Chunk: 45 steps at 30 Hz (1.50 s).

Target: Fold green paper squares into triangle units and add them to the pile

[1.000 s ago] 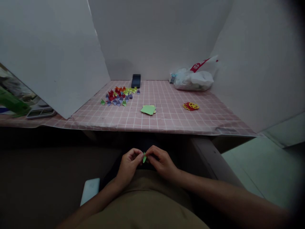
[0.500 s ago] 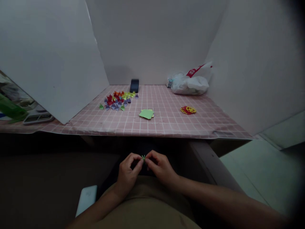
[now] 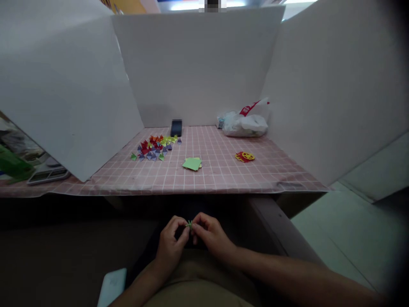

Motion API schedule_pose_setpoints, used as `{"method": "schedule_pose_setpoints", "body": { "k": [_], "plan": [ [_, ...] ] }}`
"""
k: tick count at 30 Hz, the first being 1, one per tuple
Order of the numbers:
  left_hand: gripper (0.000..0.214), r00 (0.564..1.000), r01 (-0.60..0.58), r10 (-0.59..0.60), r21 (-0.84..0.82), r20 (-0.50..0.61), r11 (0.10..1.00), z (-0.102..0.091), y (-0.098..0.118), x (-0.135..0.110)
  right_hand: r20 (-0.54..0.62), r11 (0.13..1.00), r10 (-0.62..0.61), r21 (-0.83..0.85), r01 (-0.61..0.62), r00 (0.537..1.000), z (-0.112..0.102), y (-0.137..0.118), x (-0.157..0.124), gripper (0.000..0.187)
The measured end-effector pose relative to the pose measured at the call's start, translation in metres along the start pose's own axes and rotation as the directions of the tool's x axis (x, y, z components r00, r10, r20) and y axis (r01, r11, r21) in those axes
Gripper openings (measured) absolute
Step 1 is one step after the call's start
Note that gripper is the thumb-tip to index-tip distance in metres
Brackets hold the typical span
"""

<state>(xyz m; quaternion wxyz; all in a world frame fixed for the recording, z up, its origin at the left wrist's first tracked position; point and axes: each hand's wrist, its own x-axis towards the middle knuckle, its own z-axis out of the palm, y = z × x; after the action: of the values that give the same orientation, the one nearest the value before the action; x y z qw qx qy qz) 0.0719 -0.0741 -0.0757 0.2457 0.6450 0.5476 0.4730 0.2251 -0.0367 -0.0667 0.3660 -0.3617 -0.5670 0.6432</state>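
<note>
Above my lap, just in front of the table edge, a small folded piece of green paper (image 3: pixel 189 223) is pinched from both sides. My left hand (image 3: pixel 172 243) grips its left side between thumb and forefinger. On the other side my right hand (image 3: pixel 212 236) holds it the same way, fingertips close to the left ones. Thin green points stick up between the fingertips; the rest of the paper is covered by the fingers. A stack of green and yellow paper squares (image 3: pixel 192 163) lies on the table beyond my hands.
Several folded paper pieces (image 3: pixel 153 147) in red, orange, yellow, purple and green cluster at the table's left. A dark phone-like object (image 3: pixel 176 128) stands behind them. Red and yellow cut-outs (image 3: pixel 245 157) and a white plastic bag (image 3: pixel 245 124) are at right. White panels (image 3: pixel 198 68) enclose the checked tabletop (image 3: pixel 220 179).
The view has tilted up, so the table and hands appear lower and the top of the back panel shows. Both hands keep their pinch on the green paper, with only slight finger movement.
</note>
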Motion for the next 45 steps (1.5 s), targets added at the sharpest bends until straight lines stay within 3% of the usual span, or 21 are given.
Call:
{"method": "schedule_pose_setpoints", "body": {
  "k": [7,14,18,22,25,29,45],
  "plan": [
    [0.015,1.000,0.017,-0.017,0.010,0.001,1.000,-0.001,-0.005,-0.001,-0.046,0.998,0.043,0.041,-0.041,0.998,0.004,0.003,0.003,0.024],
    [0.018,0.989,0.140,-0.133,-0.111,0.067,0.984,0.002,-0.010,-0.003,-0.099,0.996,0.060,0.071,-0.053,0.993,0.010,0.005,0.006,0.023],
    [0.021,0.979,0.192,-0.178,-0.172,0.098,0.966,0.005,-0.015,-0.003,-0.072,0.990,0.087,0.114,-0.078,0.994,0.010,0.009,0.009,0.024],
    [0.024,0.951,0.307,-0.271,-0.354,0.148,0.883,0.003,-0.016,-0.001,0.005,0.991,0.033,0.126,-0.034,0.999,0.002,0.009,0.010,0.022],
    [0.026,0.914,0.405,-0.338,-0.454,0.225,0.793,-0.001,-0.012,0.000,0.012,0.998,-0.060,-0.003,0.060,0.998,-0.005,0.007,0.010,0.019],
    [0.026,0.869,0.495,-0.398,-0.505,0.294,0.707,-0.005,-0.008,-0.001,0.123,0.993,-0.059,-0.091,0.071,0.991,-0.011,0.007,0.012,0.012],
    [0.019,0.821,0.569,-0.438,-0.589,0.366,0.574,-0.003,-0.016,-0.007,0.090,0.997,0.021,-0.074,-0.014,0.996,-0.009,0.004,0.009,0.011]
  ]
}}
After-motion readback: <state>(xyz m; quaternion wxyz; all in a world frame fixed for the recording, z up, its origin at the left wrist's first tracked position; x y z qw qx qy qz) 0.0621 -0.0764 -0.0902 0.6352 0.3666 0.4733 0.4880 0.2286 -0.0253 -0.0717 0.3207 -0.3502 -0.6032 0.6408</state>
